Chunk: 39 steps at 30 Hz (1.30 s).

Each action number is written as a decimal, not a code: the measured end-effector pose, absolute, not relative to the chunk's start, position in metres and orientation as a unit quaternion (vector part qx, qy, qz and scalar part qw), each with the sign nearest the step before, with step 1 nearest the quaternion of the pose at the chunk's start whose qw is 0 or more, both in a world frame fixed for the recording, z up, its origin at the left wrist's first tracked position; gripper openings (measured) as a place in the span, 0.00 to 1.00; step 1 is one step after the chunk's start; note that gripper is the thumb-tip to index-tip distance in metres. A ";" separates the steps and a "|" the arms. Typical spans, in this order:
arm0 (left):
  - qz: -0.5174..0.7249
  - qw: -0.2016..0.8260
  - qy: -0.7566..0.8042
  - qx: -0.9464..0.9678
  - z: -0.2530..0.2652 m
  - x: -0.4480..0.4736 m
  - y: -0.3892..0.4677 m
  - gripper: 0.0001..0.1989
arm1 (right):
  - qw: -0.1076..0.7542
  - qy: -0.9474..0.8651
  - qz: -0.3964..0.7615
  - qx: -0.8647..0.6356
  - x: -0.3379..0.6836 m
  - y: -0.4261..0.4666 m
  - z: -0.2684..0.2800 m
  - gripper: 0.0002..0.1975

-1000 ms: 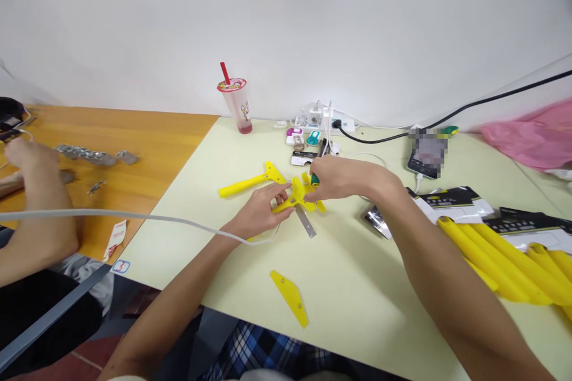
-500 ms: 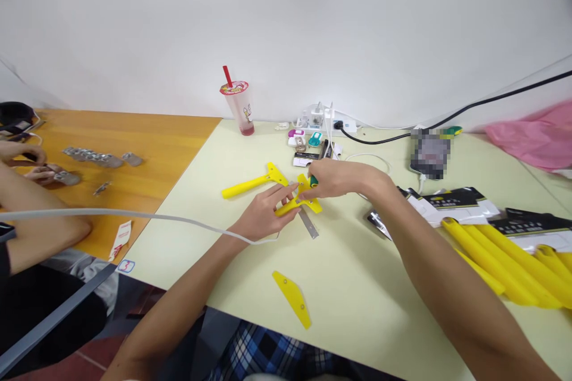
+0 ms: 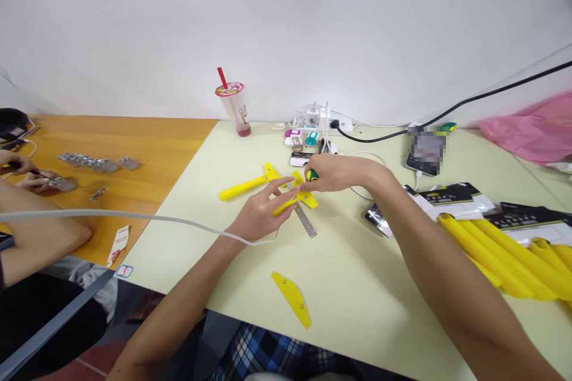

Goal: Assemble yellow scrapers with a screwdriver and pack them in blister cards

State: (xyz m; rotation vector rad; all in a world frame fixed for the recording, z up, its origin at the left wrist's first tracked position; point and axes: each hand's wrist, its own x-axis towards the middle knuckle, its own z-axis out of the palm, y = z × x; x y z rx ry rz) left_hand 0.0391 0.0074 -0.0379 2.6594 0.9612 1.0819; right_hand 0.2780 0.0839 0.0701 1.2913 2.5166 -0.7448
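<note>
My left hand [image 3: 258, 214] is closed around the handle of a yellow scraper [image 3: 308, 199], whose wide head points to the right. Over that head, my right hand [image 3: 333, 172] grips a screwdriver [image 3: 312, 175] with a green and yellow handle; its tip is hidden by my fingers. A flat metal blade [image 3: 306, 223] lies on the table just below the scraper head. Behind my left hand rests a second yellow scraper [image 3: 241, 188]. Nearer the table's front edge is a loose yellow cover plate [image 3: 291, 299] with two small holes or screws in it.
Yellow handles [image 3: 500, 256] and black-and-white packages [image 3: 460, 199] lie at the right. Along the wall stand a drink cup [image 3: 236, 110], a power strip [image 3: 346, 127] and a charging phone [image 3: 426, 152]. A white cable [image 3: 192, 220] crosses before my left wrist. Another person's hands [image 3: 40, 178] work at the left.
The view has shifted slightly. My hands stay at the scraper head with the same holds, and the right hand's fingers have turned a little around the screwdriver.
</note>
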 end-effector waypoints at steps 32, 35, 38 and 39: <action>0.542 0.585 0.388 0.462 -0.010 0.030 0.023 0.24 | 0.155 0.853 -0.202 0.456 0.244 0.084 0.031 0.18; 0.552 0.638 0.352 0.406 -0.008 0.026 0.026 0.25 | 0.146 0.857 -0.204 0.449 0.246 0.086 0.030 0.18; 0.550 0.668 0.332 0.376 -0.009 0.025 0.026 0.25 | 0.131 0.858 -0.210 0.450 0.254 0.088 0.037 0.17; 0.545 0.675 0.330 0.372 -0.009 0.026 0.026 0.25 | 0.125 0.858 -0.210 0.451 0.258 0.089 0.042 0.15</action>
